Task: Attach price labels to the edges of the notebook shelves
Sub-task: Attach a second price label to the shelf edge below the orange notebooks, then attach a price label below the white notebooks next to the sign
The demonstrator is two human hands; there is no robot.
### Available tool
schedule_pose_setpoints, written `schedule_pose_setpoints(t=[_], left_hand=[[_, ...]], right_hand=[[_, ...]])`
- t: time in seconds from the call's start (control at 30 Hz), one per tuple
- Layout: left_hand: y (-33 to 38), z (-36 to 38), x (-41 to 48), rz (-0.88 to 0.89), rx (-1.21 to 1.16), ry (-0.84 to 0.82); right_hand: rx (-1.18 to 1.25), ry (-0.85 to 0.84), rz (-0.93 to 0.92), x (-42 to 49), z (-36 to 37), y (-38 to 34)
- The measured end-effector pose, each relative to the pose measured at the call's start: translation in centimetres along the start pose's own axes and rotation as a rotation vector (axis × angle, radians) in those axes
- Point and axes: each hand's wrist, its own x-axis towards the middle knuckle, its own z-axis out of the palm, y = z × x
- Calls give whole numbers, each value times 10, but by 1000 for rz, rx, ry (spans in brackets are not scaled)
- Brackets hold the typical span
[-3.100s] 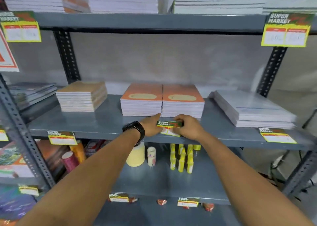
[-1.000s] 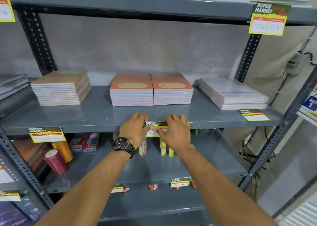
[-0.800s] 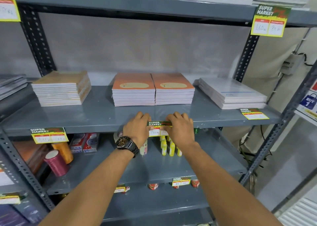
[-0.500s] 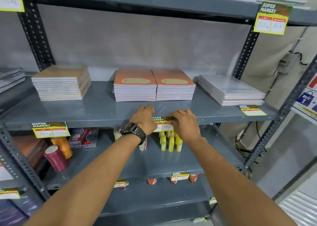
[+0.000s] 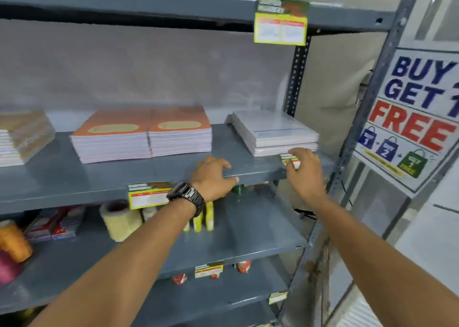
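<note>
Both hands are now lifted off the centre price label (image 5: 148, 195), which is left stuck on the front edge of the notebook shelf (image 5: 74, 192), and the view is swung to the right. With the white notebook stack (image 5: 274, 132) taken as the landmark, the right hand (image 5: 304, 171) is held just in front of its near right corner, fingers curled loosely over a second label (image 5: 290, 160) lying flat there, probably so that it can be picked up or pressed over the edge. Whether that label is actually pinched in the grip cannot be told; most of it is covered by the fingers.

Left of the stack, the left hand (image 5: 213, 177) is rested on the shelf lip, fingers spread and holding nothing, seemingly for steadying. The orange notebooks (image 5: 141, 132) are seen further left of the stack. Print on every label is blurred, and the promotional sign (image 5: 417, 118) well to the right is cut off by the frame.
</note>
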Motion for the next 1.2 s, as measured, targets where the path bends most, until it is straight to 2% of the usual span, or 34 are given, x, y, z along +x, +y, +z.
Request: schedule_pose_setpoints(t=[0.07, 0.2, 0.4, 0.5, 0.6, 0.8, 0.9, 1.03, 1.2], left_hand=[[26, 24, 16, -12, -11, -44], [64, 56, 47, -53, 82, -75], [94, 86, 85, -137, 222, -30], [105, 94, 92, -191, 268, 26], [113, 97, 94, -236, 218, 78], [125, 96, 87, -291, 63, 141], [125, 99, 77, -219, -11, 228], [124, 110, 61, -45, 2, 328], [118, 123, 53, 97, -75, 299]], right_hand=[[9, -49, 65, 17, -14, 30], [19, -270, 160, 42, -28, 69], [23, -504, 170, 68, -21, 83], [187, -492, 231, 74, -18, 80], [353, -449, 266, 76, -19, 75], [487, -448, 197, 77, -29, 68], [531, -440, 153, 72, -40, 73], [540, -486, 45, 61, -47, 82], [459, -448, 28, 47, -45, 94]])
